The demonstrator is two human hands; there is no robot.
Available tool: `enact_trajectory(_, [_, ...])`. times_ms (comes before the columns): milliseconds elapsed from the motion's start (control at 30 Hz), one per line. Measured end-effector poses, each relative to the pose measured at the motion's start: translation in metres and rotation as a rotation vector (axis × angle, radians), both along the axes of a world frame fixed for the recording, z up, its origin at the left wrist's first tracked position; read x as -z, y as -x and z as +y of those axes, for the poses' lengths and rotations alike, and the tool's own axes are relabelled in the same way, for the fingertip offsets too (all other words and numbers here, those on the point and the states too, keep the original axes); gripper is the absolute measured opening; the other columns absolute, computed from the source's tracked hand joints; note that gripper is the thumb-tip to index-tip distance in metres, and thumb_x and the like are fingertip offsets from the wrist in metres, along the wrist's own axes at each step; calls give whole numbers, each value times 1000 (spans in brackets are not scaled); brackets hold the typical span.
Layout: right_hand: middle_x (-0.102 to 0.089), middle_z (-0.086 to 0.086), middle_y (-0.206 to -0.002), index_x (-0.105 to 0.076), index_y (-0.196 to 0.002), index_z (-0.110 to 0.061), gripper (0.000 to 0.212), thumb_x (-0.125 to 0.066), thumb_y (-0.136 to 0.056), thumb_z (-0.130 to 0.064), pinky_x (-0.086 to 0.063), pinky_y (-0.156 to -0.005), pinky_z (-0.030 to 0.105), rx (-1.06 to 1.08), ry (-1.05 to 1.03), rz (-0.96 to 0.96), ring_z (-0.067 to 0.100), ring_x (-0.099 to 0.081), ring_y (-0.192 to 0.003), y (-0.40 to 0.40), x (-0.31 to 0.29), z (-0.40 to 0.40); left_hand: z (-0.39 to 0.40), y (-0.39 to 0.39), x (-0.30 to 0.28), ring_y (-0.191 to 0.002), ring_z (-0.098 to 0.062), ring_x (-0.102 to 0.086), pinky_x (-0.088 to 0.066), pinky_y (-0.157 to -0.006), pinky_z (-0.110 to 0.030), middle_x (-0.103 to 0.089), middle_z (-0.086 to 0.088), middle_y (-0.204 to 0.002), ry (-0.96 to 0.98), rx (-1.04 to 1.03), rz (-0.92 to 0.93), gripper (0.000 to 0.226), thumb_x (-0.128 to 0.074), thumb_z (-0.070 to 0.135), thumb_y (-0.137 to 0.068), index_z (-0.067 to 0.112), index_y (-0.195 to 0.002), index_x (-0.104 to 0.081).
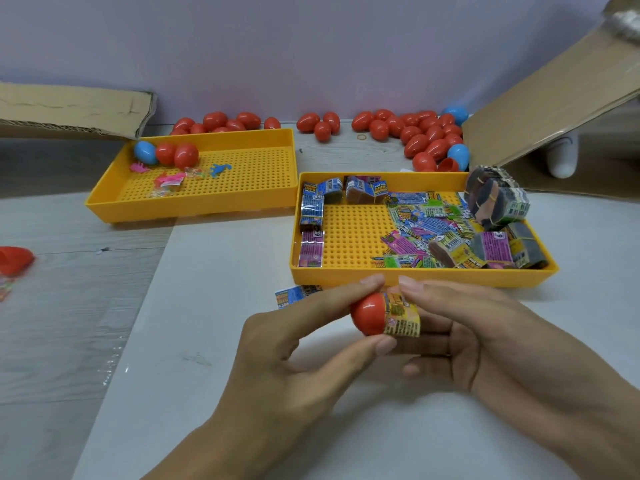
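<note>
Mid-wrap: our left hand point(287, 368) pinches the red plastic egg point(367, 315), our right hand point(478, 341) curls round its printed paper label point(403, 320); next we probably need to smooth it shut.

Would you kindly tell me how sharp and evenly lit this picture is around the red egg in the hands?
Head view: light soft and even, faint shadows under the left hand and right hand; the red egg fairly sharp, its printed wrapper too soft to read; the red shell at the left edge blurred; slight glare on the white board.
</note>
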State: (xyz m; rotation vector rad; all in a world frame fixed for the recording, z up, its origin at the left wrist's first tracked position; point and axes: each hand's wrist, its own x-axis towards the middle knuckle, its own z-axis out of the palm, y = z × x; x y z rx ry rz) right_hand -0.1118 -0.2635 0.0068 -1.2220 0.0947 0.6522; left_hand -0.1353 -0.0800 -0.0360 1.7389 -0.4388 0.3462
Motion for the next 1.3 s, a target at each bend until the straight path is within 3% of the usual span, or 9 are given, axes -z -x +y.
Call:
enact_trajectory(167, [-75, 9, -88, -74, -72, -18, 27, -83, -61, -40, -56, -57, 28, 158, 107, -228, 19, -73, -81, 1, 2, -1, 2, -5, 4, -102, -21, -72, -58, -89, -31, -73, 3, -114, 143, -7, -1, 40, -79, 17, -79, 26, -117, -70])
enact_trajectory(267, [-69, 19, -91, -76, -80, -10, 39, -77, -63, -45, -58, -64, 29, 116, 141, -296, 18, -68, -85, 4, 3, 2, 3, -6, 5, -102, -24, -72, -59, -86, -32, -72, 1, -114, 154, 6, -6, 39, -80, 16, -79, 28, -114, -69])
enact_trajectory(367, [-72, 4, -85, -78, -81, -12, 37, -76, -60, -43, -58, -65, 28, 109, 137, -333, 12, -67, -80, 6, 3, 3, 3, -7, 6, -103, -27, -71, -59, -85, -32, -71, -1, -114, 157, 18, -10, 38, -79, 14, -78, 24, -113, -69])
enact_trajectory(600, [-72, -1, -109, -78, -74, -4, 33, -85, -54, -30, -58, -67, 27, 93, 121, -165, 11, -69, -88, 5, 5, 2, 3, -5, 6, -107, -27, -69, -58, -85, -30, -70, 0, -116, 155, 55, -3, 37, -78, 10, -78, 21, -111, -67])
enact_trajectory(733, [-70, 8, -118, -75, -88, 5, 47, -83, -57, -30, -55, -72, 31, 51, 68, -84, 23, -66, -99, 4, 4, 1, 1, -4, 4, -105, -27, -70, -58, -84, -31, -71, -3, -114, 191, 99, 41, 37, -80, 11, -77, 18, -112, -67])
enact_trajectory(867, [-69, 14, -119, -72, -100, 9, 43, -78, -61, -10, -55, -70, 32, 64, 55, -77, 31, -64, -108, 3, 2, -1, 0, -3, 0, -106, -23, -70, -58, -84, -28, -72, 0, -117, 200, 135, 65, 36, -77, 15, -82, 20, -117, -68])
enact_trajectory(1000, [-69, 14, -117, -74, -100, 5, 46, -73, -65, -25, -55, -69, 30, 66, 22, -69, 21, -66, -97, 3, 1, 1, 0, -4, 0, -107, -22, -70, -58, -85, -28, -72, 3, -117, 209, 130, 51, 34, -77, 14, -82, 22, -114, -70])
enact_trajectory(1167, [-68, 16, -119, -73, -103, 5, 52, -79, -61, -25, -55, -69, 31, 51, -27, -27, 20, -65, -95, 2, 3, 2, 0, -4, 2, -108, -23, -70, -59, -84, -30, -72, 1, -115, 208, 116, 40, 35, -78, 10, -78, 15, -112, -70])
enact_trajectory(1300, [-67, 11, -120, -73, -91, 9, 41, -72, -65, -23, -55, -68, 30, 84, 31, -79, 17, -65, -97, 3, 2, 2, 0, -3, 3, -107, -24, -70, -60, -83, -30, -73, 0, -112, 188, 89, 43, 37, -78, 9, -78, 14, -113, -70])
